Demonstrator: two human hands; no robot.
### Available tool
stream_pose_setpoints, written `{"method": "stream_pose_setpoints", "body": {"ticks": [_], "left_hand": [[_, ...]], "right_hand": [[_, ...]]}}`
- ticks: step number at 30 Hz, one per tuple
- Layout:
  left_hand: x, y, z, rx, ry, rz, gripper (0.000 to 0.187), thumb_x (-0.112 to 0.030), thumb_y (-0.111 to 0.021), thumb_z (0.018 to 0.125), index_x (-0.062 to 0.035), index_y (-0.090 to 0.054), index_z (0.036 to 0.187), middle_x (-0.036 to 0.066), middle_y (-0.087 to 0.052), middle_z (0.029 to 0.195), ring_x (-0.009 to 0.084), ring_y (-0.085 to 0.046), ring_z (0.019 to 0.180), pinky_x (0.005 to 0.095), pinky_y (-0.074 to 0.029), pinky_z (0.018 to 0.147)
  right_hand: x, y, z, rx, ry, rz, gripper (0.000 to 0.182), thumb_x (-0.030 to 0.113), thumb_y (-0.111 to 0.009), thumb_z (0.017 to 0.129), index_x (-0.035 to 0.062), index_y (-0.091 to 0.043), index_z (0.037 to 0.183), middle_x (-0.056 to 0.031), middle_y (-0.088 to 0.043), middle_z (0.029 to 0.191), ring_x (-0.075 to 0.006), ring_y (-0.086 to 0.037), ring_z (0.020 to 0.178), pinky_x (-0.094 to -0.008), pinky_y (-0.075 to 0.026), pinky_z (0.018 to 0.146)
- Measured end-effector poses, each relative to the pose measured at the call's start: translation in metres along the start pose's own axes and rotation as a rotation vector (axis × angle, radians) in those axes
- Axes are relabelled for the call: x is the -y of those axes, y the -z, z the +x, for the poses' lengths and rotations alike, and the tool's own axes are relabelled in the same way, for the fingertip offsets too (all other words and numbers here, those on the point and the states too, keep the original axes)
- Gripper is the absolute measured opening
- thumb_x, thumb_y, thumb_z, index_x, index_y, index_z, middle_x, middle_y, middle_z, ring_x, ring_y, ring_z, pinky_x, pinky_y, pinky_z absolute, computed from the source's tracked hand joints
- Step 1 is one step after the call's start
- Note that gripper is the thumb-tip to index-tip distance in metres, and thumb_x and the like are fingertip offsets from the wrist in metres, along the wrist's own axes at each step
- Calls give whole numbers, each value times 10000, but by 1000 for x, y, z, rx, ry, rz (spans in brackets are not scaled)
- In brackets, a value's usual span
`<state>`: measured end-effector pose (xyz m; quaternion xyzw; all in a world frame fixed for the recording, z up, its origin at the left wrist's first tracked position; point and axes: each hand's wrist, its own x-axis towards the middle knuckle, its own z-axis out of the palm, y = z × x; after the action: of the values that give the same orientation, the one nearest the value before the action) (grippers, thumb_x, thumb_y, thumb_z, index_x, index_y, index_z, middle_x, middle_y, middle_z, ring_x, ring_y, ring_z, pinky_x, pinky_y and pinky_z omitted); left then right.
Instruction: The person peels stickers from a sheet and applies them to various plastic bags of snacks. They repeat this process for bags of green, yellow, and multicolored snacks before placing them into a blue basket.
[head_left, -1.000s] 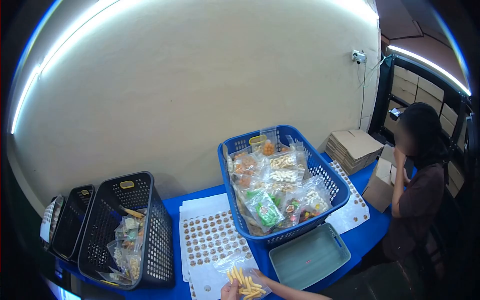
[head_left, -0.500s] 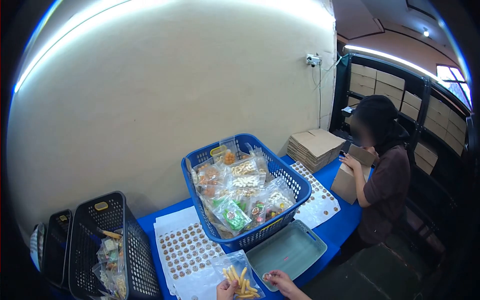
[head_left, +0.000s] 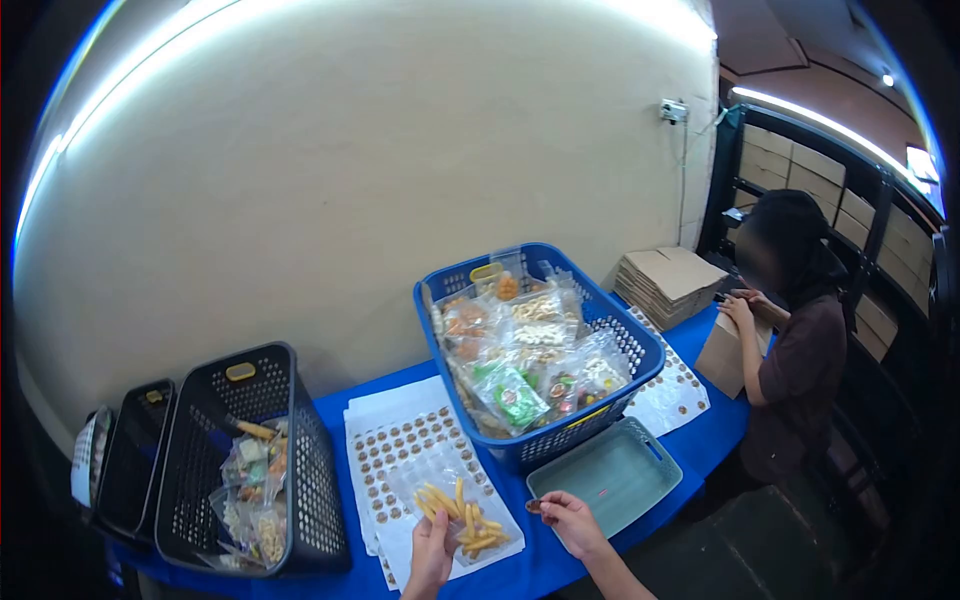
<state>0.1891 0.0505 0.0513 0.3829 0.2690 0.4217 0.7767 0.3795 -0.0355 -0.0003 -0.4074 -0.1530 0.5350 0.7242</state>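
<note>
Biggest thing here is the table [head_left: 548,572] with its blue cover. The blue basket [head_left: 520,452] on it is piled with snack packs [head_left: 540,335], and a dark basket [head_left: 318,490] sits off to the left with a smaller load. Then there's the sticker sheet [head_left: 400,440], rows of little round labels, partly covered by the clear bag, and the green tray [head_left: 610,480] just beside the blue basket.

Now the clear bag [head_left: 478,530] with the yellow sticks: it's between the two hands, up against the left one and a bit apart from the right one. Long axis runs on a slant, the emptier end pointing up and left, away from the person, the filled end down and right. Sticks inside lie at mixed angles. Can't tell if it's resting on the sheet or held just above.

Left hand [head_left: 432,548] has thumb and fingers closed on the bag's near left side. Right hand [head_left: 570,520] is in a tight pinch near the tray, gripping a small brown piece [head_left: 534,506] that sticks out leftward, toward the bag. Too small to tell exactly what it is.
</note>
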Motion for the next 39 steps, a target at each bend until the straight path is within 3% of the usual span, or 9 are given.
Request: {"method": "stream_pose_setpoints", "body": {"ticks": [3,7,10,15,21,27,39], "left_hand": [[-29,10,5,68,-28,14,402,-258,-416,887,69,-387,1120,186,-514,1080,243,-537,931,349,-450,799],[-65,7,-3,55,-32,124,306,-84,-523,827,50,-438,1088,95,-548,1014,131,-536,899,253,-448,751],[-78,10,-16,124,-39,150,296,-124,-525,836,43,-461,1071,88,-560,991,120,-539,874,242,-435,757],[-90,16,-31,169,-45,197,295,-150,-526,839,34,-480,1065,77,-562,985,110,-535,877,244,-434,770],[-91,37,-53,203,-38,233,304,-202,-492,861,17,-482,1071,67,-563,969,99,-536,860,237,-438,753],[-85,60,-74,135,30,110,363,-295,-433,883,8,-471,1080,80,-561,977,103,-544,859,239,-446,743],[-85,81,-86,162,-16,127,346,-258,-430,888,20,-456,1092,73,-544,989,114,-530,892,256,-436,775]], "right_hand": [[13,-33,4,62,72,-69,111,13,-523,785,2,-555,891,-67,-586,839,-109,-533,726,-210,-414,665],[39,-92,-10,192,229,-93,109,8,-532,777,-13,-561,881,-89,-592,838,-126,-551,758,-230,-432,704],[46,-126,-25,257,267,-156,131,8,-565,763,-21,-559,890,-74,-589,805,-122,-566,731,-225,-448,676],[40,-175,-47,275,358,-396,230,-35,-617,706,-20,-562,928,-21,-564,744,-57,-493,713,-179,-380,640],[8,-189,-57,231,463,-657,247,12,-643,694,6,-550,923,-12,-568,712,-50,-452,665,-194,-349,631],[-19,-197,-69,200,433,-656,229,21,-645,683,5,-549,889,-16,-579,713,-56,-452,665,-199,-353,627],[-51,-210,-81,109,465,-683,190,20,-626,692,19,-540,862,-18,-566,709,-65,-468,693,-203,-359,659]]}}
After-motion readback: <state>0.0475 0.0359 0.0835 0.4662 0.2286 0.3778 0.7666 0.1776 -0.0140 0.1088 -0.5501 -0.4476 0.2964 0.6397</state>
